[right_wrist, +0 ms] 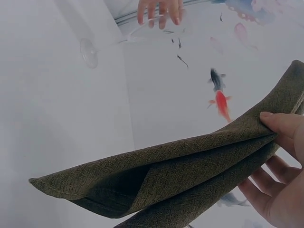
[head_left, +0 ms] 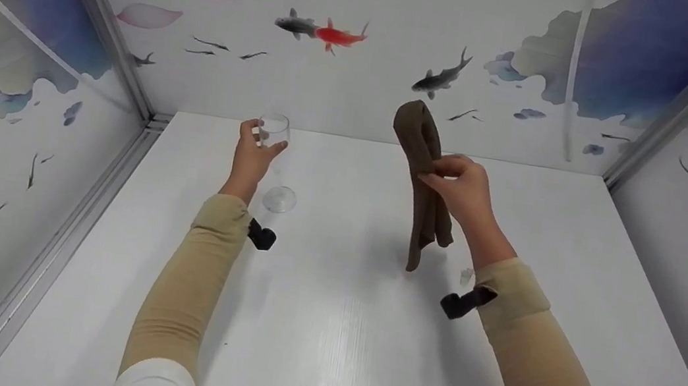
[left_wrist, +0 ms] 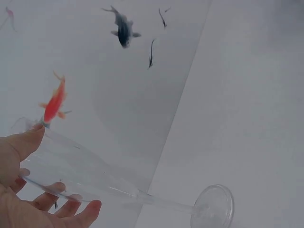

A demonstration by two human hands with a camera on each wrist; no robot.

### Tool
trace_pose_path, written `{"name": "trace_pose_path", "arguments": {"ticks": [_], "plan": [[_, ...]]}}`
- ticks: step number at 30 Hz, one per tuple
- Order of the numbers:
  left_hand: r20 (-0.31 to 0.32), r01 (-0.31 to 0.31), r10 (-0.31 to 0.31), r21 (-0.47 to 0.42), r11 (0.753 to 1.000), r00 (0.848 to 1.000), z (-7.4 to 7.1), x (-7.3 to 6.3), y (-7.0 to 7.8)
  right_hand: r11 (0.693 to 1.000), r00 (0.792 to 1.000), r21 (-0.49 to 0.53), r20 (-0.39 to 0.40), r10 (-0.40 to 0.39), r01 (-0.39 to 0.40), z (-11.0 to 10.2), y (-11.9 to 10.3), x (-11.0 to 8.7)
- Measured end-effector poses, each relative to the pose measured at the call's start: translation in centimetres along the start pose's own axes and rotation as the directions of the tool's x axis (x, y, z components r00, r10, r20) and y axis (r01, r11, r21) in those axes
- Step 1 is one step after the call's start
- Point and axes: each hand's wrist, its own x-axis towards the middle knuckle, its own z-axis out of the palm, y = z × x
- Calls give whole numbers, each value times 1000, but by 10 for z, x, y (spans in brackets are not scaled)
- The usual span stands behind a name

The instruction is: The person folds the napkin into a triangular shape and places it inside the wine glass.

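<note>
My left hand [head_left: 250, 161] grips a clear champagne flute [left_wrist: 90, 166] by its bowl, thumb on one side and fingers curled on the other. In the head view the round foot [head_left: 279, 200] of the glass hangs on the near side. To the right, my right hand [head_left: 467, 192] pinches a folded brown-green cloth napkin [head_left: 424, 197] between thumb and fingers. A rounded loop of the cloth rises above the grip, while loose ends hang beneath it. In the right wrist view the napkin [right_wrist: 190, 164] shows layered folds; glass and napkin stay apart.
Below both hands lies a white tabletop [head_left: 314, 322]. White panels printed with fish close in the back [head_left: 356, 101] and both sides. A small clear object [head_left: 466, 275], too small to identify, is beside the right wrist.
</note>
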Motion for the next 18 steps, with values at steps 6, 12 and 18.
{"name": "trace_pose_path", "arguments": {"ticks": [6,12,18], "plan": [[50,-7,7,8,1000,999,19,-16,8,1000,1000,-14,-1,8,-8,-7,4,2],[101,-24,24,-6,1000,995,36,-32,12,999,999,-34,-2,33,-33,-12,4,3],[155,-52,53,-10,999,987,52,-46,19,998,998,-31,17,53,-52,-16,7,7]]}}
